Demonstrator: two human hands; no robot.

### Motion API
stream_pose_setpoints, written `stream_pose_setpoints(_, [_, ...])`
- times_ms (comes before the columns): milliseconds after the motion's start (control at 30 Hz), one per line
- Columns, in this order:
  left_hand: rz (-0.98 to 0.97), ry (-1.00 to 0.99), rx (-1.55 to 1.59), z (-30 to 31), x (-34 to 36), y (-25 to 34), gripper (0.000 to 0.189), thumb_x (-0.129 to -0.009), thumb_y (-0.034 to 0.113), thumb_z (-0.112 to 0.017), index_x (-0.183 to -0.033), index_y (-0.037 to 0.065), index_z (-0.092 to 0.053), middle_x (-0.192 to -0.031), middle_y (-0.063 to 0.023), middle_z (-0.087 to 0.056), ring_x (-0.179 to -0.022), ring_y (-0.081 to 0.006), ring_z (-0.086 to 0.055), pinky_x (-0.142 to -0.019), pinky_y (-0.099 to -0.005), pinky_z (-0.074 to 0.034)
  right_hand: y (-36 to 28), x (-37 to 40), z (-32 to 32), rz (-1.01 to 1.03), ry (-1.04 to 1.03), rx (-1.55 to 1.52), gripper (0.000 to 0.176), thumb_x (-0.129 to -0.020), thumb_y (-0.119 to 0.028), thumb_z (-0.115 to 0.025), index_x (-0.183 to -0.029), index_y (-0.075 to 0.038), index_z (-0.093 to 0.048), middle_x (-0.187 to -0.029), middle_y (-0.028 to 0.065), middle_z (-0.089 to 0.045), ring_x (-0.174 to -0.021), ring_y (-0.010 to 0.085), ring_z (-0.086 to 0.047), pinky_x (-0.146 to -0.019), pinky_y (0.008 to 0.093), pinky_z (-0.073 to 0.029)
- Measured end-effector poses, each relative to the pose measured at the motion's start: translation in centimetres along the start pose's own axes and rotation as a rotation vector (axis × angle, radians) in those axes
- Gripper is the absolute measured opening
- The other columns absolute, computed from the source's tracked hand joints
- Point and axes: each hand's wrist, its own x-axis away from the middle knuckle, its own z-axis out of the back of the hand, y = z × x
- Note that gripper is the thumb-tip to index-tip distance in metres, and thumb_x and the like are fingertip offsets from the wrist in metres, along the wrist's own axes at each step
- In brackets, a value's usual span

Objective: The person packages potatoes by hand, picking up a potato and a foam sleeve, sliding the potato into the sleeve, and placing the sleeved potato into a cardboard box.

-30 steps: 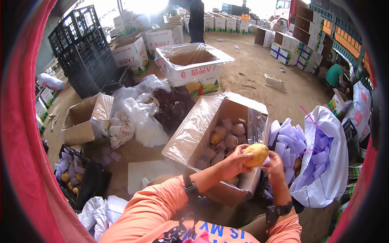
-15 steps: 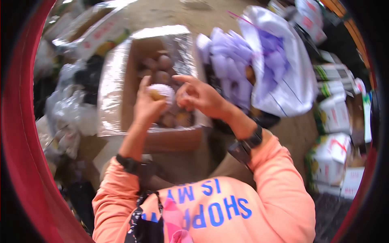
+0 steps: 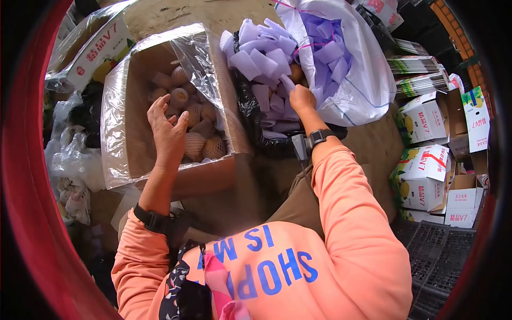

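My left hand [image 3: 167,128] hovers over the near part of a cardboard box [image 3: 140,114] lined with clear plastic. Its fingers are curved and apart, and nothing shows in them. Below lie several round brownish fruits [image 3: 214,148], many in foam net sleeves. Over to the right, my right hand [image 3: 302,99] is closed on a lavender foam net sleeve [image 3: 288,84]; its fingertips are partly hidden. That hand is at a heap of more foam sleeves [image 3: 265,63] on a black-lined container [image 3: 246,101]. An orange-brown fruit [image 3: 296,73] shows just beyond it.
A white woven sack [image 3: 368,80] full of lavender sleeves leans at the right of the heap. Printed cartons [image 3: 421,178] and black plastic crates [image 3: 440,250] stand farther right. On the left are clear plastic bags [image 3: 74,152] and another printed carton [image 3: 101,50].
My left hand held a fruit in a foam sleeve over the box; now it holds nothing visible. My right hand has moved from the box rightward to the heap and grips a sleeve.
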Motion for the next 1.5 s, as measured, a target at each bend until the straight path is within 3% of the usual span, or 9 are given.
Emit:
stream_pose_setpoints(267, [-0.354, -0.293, 0.037, -3.7, 0.6, 1.3, 0.054, -0.071, 0.001, -0.07, -0.117, 0.011, -0.044, -0.108, -0.0084, -0.05, -0.1, -0.0208, -0.049, -0.08, -0.0312, -0.046, -8.0, 12.5, 5.2, 0.857, -0.813, -0.744, 0.026, -0.092, -0.024, -0.053, -0.102, 0.0, -0.058, -0.088, 0.0058, -0.062, -0.076, 0.0114, -0.061, -0.065, 0.025, -0.052])
stream_pose_setpoints(367, [-0.07, -0.278, 0.236, -3.8, 1.4, 0.9, 0.046, -0.073, -0.002, -0.069, -0.11, 0.01, -0.043, -0.093, -0.0056, -0.055, -0.087, -0.0155, -0.053, -0.072, -0.0285, -0.046, -6.2, 10.3, 4.8, 0.599, -1.245, -0.967, 0.032, -0.092, -0.03, -0.052, -0.099, 0.0, -0.06, -0.087, 0.0106, -0.065, -0.074, 0.0186, -0.065, -0.067, 0.0301, -0.053])
stream_pose_setpoints(533, [0.391, -0.275, 0.381, -0.7, 0.7, -0.7, 0.036, -0.076, 0.007, -0.072, -0.097, 0.007, -0.043, -0.088, -0.0053, -0.055, -0.075, -0.0099, -0.052, -0.067, -0.0249, -0.044, 6.7, -3.9, -2.4, 0.265, -0.176, -0.085, 0.026, -0.082, -0.022, -0.054, -0.092, -0.002, -0.066, -0.087, 0.0147, -0.067, -0.081, 0.0271, -0.065, -0.073, 0.0365, -0.05])
stream_pose_setpoints(633, [0.51, -0.444, 0.216, 0.0, 0.1, -4.3, 0.028, -0.073, 0.01, -0.074, -0.088, 0.004, -0.051, -0.091, -0.0056, -0.054, -0.078, -0.0134, -0.053, -0.072, -0.0286, -0.044, 8.9, -2.1, -2.4, 0.157, -0.327, 0.318, 0.033, -0.08, -0.026, -0.052, -0.098, -0.002, -0.066, -0.1, 0.0198, -0.064, -0.1, 0.0353, -0.059, -0.087, 0.0403, -0.045])
stream_pose_setpoints(767, [-0.336, -0.192, -0.776, -0.6, 1.2, -3.2, 0.017, -0.067, 0.009, -0.072, -0.077, 0.003, -0.06, -0.093, -0.0113, -0.056, -0.082, -0.0327, -0.054, -0.073, -0.0412, -0.044, 4.8, 1.7, -0.1, 0.145, -0.541, 0.481, 0.057, -0.076, -0.034, -0.06, -0.128, -0.012, -0.05, -0.137, 0.0148, -0.042, -0.127, 0.035, -0.037, -0.102, 0.05, -0.033])
stream_pose_setpoints(1033, [-0.052, -0.214, -0.553, 0.0, 0.5, -1.6, 0.016, -0.078, 0.002, -0.052, -0.093, 0.009, -0.049, -0.081, -0.0142, -0.062, -0.075, -0.0317, -0.062, -0.068, -0.043, -0.048, 2.2, 4.1, 2.0, 0.107, -0.114, 0.268, 0.071, -0.062, -0.038, -0.075, -0.122, -0.015, -0.045, -0.126, 0.0172, -0.043, -0.109, 0.0383, -0.049, -0.093, 0.0433, -0.043])
stream_pose_setpoints(1100, [0.268, -0.09, 0.202, -0.1, 0.5, 0.1, 0.031, -0.078, -0.009, -0.047, -0.102, 0.01, -0.051, -0.094, -0.0077, -0.059, -0.08, -0.0184, -0.062, -0.072, -0.0353, -0.051, -0.9, 5.9, 5.0, 0.225, 0.079, 0.072, 0.063, -0.066, -0.039, -0.074, -0.116, -0.011, -0.048, -0.118, 0.0199, -0.049, -0.103, 0.0363, -0.054, -0.088, 0.0426, -0.044])
stream_pose_setpoints(1300, [0.071, -0.537, 0.84, -2.4, 0.8, 1.7, 0.065, -0.078, 0.005, -0.068, -0.135, 0.011, -0.037, -0.129, -0.0081, -0.037, -0.121, -0.0185, -0.038, -0.099, -0.0307, -0.035, -8.1, 10.8, 6.5, 0.315, -0.842, -1.08, 0.054, -0.086, -0.056, -0.049, -0.104, -0.006, -0.052, -0.078, 0.0062, -0.062, -0.055, 0.0138, -0.061, -0.037, 0.0228, -0.039])
stream_pose_setpoints(1500, [0.393, -0.554, 0.958, 1.0, 0.6, 2.9, 0.07, -0.077, 0.017, -0.072, -0.133, 0.012, -0.031, -0.125, -0.0087, -0.046, -0.116, -0.0224, -0.048, -0.091, -0.0369, -0.045, -9.1, 9.4, 2.4, 0.174, -1.0, -1.383, 0.05, -0.089, -0.05, -0.049, -0.107, -0.003, -0.051, -0.083, 0.0091, -0.062, -0.058, 0.0182, -0.061, -0.051, 0.0274, -0.051])
